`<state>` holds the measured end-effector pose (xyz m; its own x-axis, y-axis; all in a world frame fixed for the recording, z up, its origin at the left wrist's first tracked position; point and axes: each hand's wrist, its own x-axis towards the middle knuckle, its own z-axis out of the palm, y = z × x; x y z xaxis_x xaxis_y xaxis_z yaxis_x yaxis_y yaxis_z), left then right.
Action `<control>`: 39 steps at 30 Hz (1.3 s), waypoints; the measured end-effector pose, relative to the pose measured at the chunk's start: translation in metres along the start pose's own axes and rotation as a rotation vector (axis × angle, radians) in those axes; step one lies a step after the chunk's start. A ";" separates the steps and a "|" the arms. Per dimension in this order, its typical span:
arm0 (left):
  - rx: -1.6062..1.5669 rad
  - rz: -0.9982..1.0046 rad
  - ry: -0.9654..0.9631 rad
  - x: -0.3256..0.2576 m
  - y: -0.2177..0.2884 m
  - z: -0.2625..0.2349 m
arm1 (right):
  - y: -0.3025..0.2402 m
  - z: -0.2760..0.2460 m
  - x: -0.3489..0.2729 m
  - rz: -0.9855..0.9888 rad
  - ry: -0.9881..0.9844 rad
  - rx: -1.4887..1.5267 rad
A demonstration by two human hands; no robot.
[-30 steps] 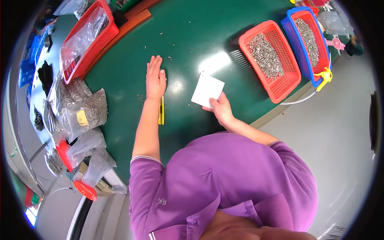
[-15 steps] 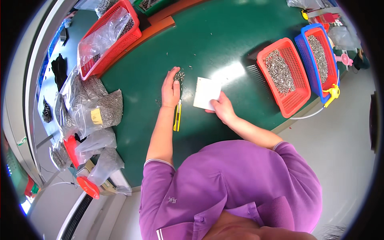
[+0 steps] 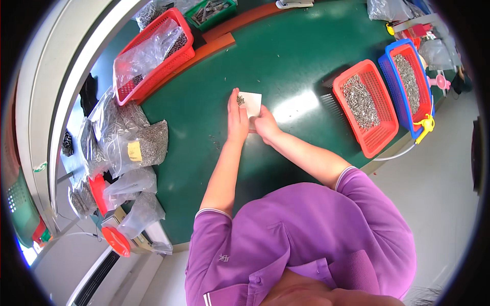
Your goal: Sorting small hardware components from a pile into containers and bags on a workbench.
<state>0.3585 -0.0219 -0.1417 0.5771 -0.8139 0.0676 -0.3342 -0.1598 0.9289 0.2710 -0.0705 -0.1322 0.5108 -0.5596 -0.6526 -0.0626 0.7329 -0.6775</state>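
A white card [image 3: 253,103] is gripped at its near right corner by my right hand [image 3: 265,125], thumb on top. On the card's left part lies a small cluster of short metal pins [image 3: 241,100]. My left hand [image 3: 237,116] stands edge-on along the card's left side, fingers stretched out and close to the pins. Nothing shows gripped in that hand. A few dark small pins [image 3: 214,143] lie on the green table left of my left wrist.
At the right, a red basket [image 3: 390,127] and a blue basket [image 3: 389,71] with a red liner hold many metal pins. Pin-filled plastic bags [image 3: 148,145] are heaped at the left. Another red basket [image 3: 153,84] and a green bin [image 3: 224,14] stand at the far left.
My left hand has moved right and the card left, so the two now meet. The pins that lay beside my left hand are now on the card. The yellow utility knife is no longer visible.
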 end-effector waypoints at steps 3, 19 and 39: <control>0.042 -0.039 -0.043 -0.002 0.012 0.003 | 0.000 -0.010 -0.002 0.035 -0.071 0.031; -0.135 0.306 -0.331 -0.022 0.191 0.163 | -0.115 -0.188 -0.152 -0.246 0.178 -0.011; 0.867 0.196 -0.106 0.024 0.009 0.022 | -0.163 -0.157 -0.100 -0.572 0.224 -1.369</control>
<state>0.3525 -0.0551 -0.1399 0.3933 -0.9112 0.1224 -0.8900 -0.3440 0.2993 0.0953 -0.1943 -0.0098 0.6127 -0.7763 -0.1484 -0.7017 -0.4478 -0.5542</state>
